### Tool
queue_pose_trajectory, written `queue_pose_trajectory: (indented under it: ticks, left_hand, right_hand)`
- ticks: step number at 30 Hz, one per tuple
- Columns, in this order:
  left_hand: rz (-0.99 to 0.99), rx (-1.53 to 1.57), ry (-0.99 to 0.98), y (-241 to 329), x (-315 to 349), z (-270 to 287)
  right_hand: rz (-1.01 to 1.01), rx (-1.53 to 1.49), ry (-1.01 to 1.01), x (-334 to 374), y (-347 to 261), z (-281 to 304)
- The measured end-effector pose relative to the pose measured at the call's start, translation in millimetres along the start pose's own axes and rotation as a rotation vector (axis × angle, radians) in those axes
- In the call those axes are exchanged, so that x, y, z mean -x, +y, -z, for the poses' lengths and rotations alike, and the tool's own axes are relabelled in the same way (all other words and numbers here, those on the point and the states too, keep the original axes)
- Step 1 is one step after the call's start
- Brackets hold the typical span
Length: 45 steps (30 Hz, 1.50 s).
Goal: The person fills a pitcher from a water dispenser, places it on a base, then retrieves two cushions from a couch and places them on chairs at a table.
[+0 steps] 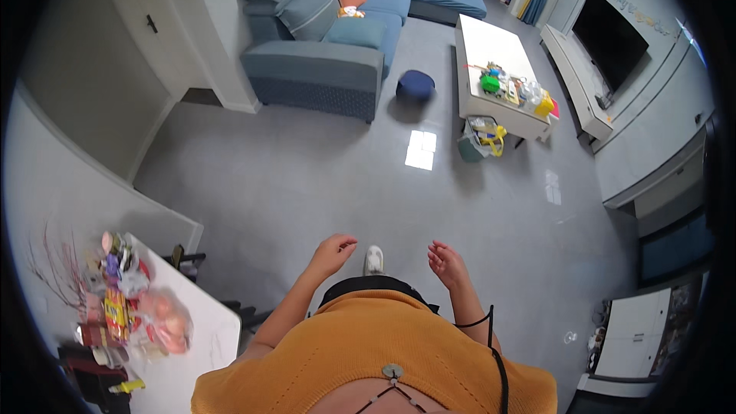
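My left hand (334,254) hangs in front of my body, its fingers loosely bent with nothing visible in them. On the other side, my right hand (448,264) is raised with its fingers apart and also holds nothing. Between the two, a white shoe (374,259) of mine shows on the grey tiled floor (307,176). Neither hand touches anything. A dark cord (491,330) hangs at my right forearm.
At the left stands a white table (207,337) with bags and packages. Ahead are a blue-grey sofa (314,69), a round dark blue stool (415,86), a white coffee table (479,34) with clutter, and a filled bin (471,150). A white cabinet (632,333) stands right.
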<state>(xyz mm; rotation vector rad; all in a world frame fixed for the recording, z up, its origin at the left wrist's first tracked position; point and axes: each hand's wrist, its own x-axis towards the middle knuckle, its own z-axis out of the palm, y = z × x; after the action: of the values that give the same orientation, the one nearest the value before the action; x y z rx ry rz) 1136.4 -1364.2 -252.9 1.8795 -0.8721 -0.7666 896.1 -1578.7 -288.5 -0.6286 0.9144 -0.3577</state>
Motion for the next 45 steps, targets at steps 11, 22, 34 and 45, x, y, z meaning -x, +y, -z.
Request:
queue_pose_trajectory:
  ticks: [11,22,34,45]
  left_hand:
    - [0.094,0.020,0.178,40.4,-254.1,84.6]
    - [0.066,0.117,0.021,37.4,-547.0,106.0]
    - [0.001,0.052,0.068,88.3,-801.8,66.1]
    - [0.588,0.510,0.178,64.7,-953.7,34.7]
  right_hand:
    - [-0.006,0.218,-0.192,-231.1,-188.0,-167.1]
    - [0.039,0.078,-0.071,-404.1,-318.6,-204.7]
    - [0.031,0.052,-0.023,-570.0,-467.5,-157.5]
    - [-0.026,0.231,-0.174,-747.8,-632.9,-206.7]
